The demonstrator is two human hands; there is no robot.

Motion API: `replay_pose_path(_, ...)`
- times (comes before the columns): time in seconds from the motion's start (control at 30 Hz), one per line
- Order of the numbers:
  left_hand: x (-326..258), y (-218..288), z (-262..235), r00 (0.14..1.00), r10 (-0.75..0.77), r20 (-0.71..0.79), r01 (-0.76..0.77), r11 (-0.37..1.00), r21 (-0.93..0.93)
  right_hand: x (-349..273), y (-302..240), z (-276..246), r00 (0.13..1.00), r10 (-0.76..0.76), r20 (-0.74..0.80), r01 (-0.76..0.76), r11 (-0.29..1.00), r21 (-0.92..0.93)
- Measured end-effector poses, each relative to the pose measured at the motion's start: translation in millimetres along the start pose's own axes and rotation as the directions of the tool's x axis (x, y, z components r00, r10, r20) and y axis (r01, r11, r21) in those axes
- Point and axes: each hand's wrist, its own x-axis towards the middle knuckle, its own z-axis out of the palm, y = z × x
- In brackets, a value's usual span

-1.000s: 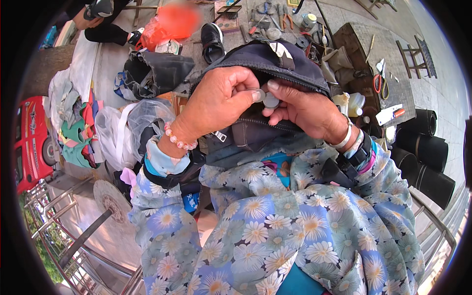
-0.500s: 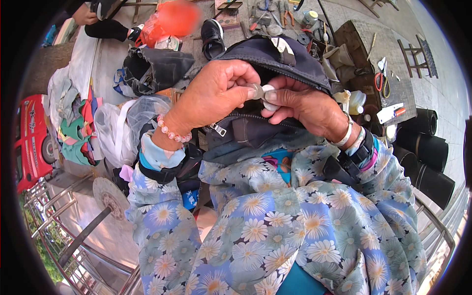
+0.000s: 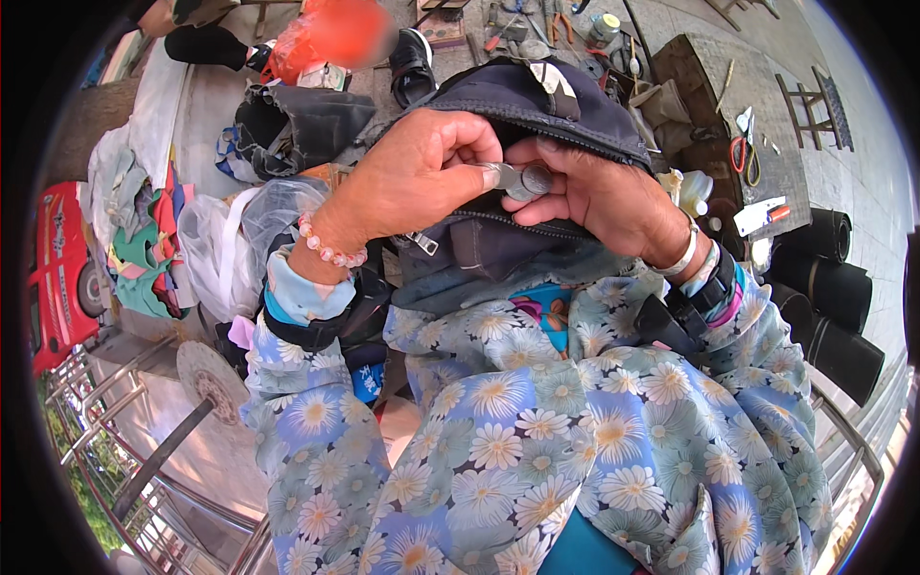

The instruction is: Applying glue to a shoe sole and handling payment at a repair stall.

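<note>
Over the opening of a dark zippered bag (image 3: 470,254) on my lap, both hands are close together. My left hand (image 3: 412,177), with a pink bead bracelet, is closed in a pinch on a silver coin (image 3: 505,176). A few more silver coins (image 3: 536,179) lie on the fingers of my right hand (image 3: 609,206), which curl beneath them while its thumb is lifted back. The coin in the left fingers touches or overlaps these; I cannot tell which. The bag's inside is dark, and its raised flap (image 3: 575,105) stands behind my hands.
Scissors (image 3: 740,158) lie on a worn wooden box (image 3: 704,86) at the right, near black rolls (image 3: 829,278). Hand tools (image 3: 556,27) and a black shoe (image 3: 411,67) are on the ground ahead. Cloth scraps (image 3: 149,240) and a clear plastic bag (image 3: 216,249) sit at the left. Another person's leg (image 3: 206,53) shows at far left.
My right thumb has lifted off the coins, and they now lie exposed on its fingers. My left hand has shifted slightly left, still pinching a coin.
</note>
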Motion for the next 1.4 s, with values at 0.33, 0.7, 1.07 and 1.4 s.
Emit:
replay_pose_path(0.33,3.1,2.6,1.1,0.999,-0.049,0.016,0.05,0.999,-0.016,0.5,10.6,3.7,0.989,-0.131,-0.076,0.123,0.987,-0.099)
replay_pose_path(0.7,1.0,-0.3,17.1,0.996,-0.059,-0.073,0.057,0.998,-0.034,-3.0,22.9,4.6,0.95,-0.311,0.034,0.31,0.917,-0.251)
replay_pose_path(1.07,-15.7,9.0,1.8,0.998,-0.011,-0.061,-0.005,0.968,-0.251,-3.1,9.3,7.4,0.968,-0.251,0.022,0.247,0.931,-0.268)
replay_pose_path(1.4,-57.2,-3.8,-78.6,0.792,0.032,-0.61,-0.464,0.681,-0.567,-15.6,14.4,2.9,0.986,-0.168,-0.021,0.162,0.972,-0.171)
